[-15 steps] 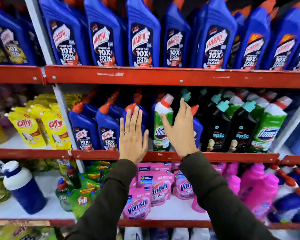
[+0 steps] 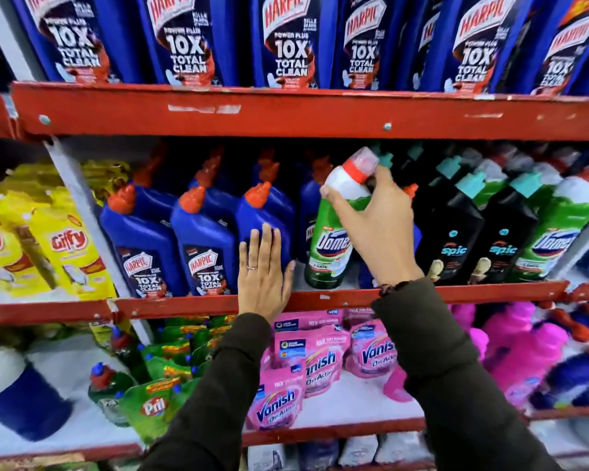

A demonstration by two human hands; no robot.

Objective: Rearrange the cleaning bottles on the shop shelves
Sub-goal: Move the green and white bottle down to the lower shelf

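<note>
A green Domex bottle with a white shoulder and red cap stands tilted on the middle red shelf, between blue Harpic bottles and black Spic bottles. My right hand grips it around the neck, just below the cap. My left hand lies flat, fingers together, against the front of a blue Harpic bottle at the shelf edge and holds nothing. More green Domex bottles stand at the right end of the same shelf.
Large blue Harpic bottles fill the top shelf. Yellow Giffy pouches stand left of a grey upright. Below are pink Vanish pouches, green Pril packs, pink bottles and a blue-and-white container.
My right hand has closed around the neck of the green Domex bottle and tipped it. My left hand has moved onto the Harpic bottle. The view has come closer to the shelves.
</note>
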